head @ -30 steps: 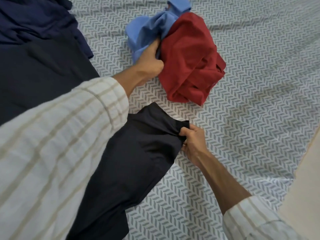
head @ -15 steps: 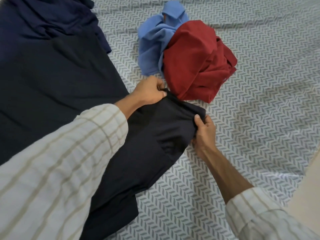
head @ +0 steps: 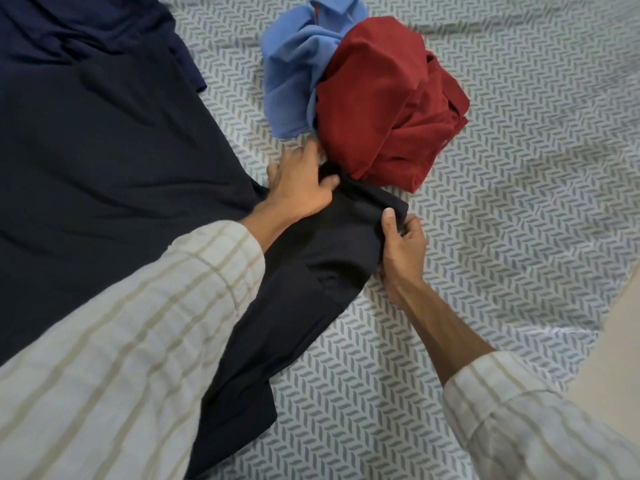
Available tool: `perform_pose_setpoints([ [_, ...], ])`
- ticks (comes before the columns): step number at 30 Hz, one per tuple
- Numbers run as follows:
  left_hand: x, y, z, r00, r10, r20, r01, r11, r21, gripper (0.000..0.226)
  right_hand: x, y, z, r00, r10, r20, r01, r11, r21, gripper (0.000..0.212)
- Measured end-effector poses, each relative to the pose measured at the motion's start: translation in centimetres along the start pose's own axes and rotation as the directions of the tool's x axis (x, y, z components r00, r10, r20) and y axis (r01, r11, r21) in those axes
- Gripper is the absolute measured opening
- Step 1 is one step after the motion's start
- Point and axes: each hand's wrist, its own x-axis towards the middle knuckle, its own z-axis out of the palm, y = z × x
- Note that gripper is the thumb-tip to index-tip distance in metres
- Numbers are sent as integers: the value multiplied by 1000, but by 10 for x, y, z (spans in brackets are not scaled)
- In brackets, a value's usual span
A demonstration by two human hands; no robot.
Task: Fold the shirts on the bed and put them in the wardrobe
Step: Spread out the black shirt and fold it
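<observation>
Black shirt (head: 304, 271) lies on the patterned bed sheet (head: 519, 209).

Setting: home bedroom, viewed from above a made bed.

- Bed (head: 519, 168): fills almost the whole view; covered by a white sheet printed with a repeating grey herringbone pattern, lightly creased.
- Loose clothing on the sheet: large dark garment (head: 104, 168) spread flat at left; navy garment (head: 69, 29) bunched at top left; crumpled red shirt (head: 388, 98) touching a crumpled light blue shirt (head: 294, 71) at top centre.
- Plain beige surface (head: 620, 323) beyond the bed's right edge; cannot tell whether floor or wall.
- Lighting: soft, even, domestic.
</observation>
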Motion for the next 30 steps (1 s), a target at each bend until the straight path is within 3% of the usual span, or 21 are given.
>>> perform_pose_setpoints([
  [3,-57,-4,5,987,108,-117,-97,991,97,74,-4,-3,-1,1000,5,-5,-4,999,47,25],
  [5,-108,-9,8,973,162,-161,-139,980,144,73,-9,-8,1,1000,14,16,-15,997,79,25],
  [7,-156,-15,11,975,205,-87,-184,961,205,68,-12,-14,3,998,56,41,-60,994,94,23],
  [9,-198,-21,16,976,200,91,-216,947,236,66,-13,-22,0,989,122,81,-127,990,59,17],
  [12,-245,-29,28,947,143,288,-219,943,252,50,-3,-38,-9,988,128,87,-117,986,-121,14],
  [15,-265,-33,36,958,156,240,-202,962,183,20,7,-54,-17,997,47,66,-31,973,-227,24],
  [18,-265,-37,40,966,135,221,-164,980,116,22,14,-56,-19,1000,-15,-1,14,961,-276,20],
  [19,-264,-39,41,968,133,212,-156,983,98,21,15,-55,-18,997,-67,-43,46,925,-377,17],
  [21,-267,-44,43,971,135,199,-147,988,50,18,2,-56,-14,976,-215,-43,129,723,-678,44],
  [23,-272,-48,43,973,138,185,-136,990,-23,18,-24,-53,-11,893,-434,124,315,403,-859,59],
  [25,-281,-53,38,977,155,148,-145,987,-73,23,-51,-41,-7,697,-595,401,565,111,-818,51],
  [26,-284,-55,34,978,173,116,-165,983,-75,29,-61,-32,-6,582,-614,533,684,15,-729,42],
  [27,-290,-61,31,980,183,80,-179,982,-60,34,-76,-21,-3,473,-593,652,792,-38,-609,34],
  [30,-312,-85,15,986,165,-23,-165,986,5,41,-119,6,7,272,-364,891,953,-28,-303,23],
])
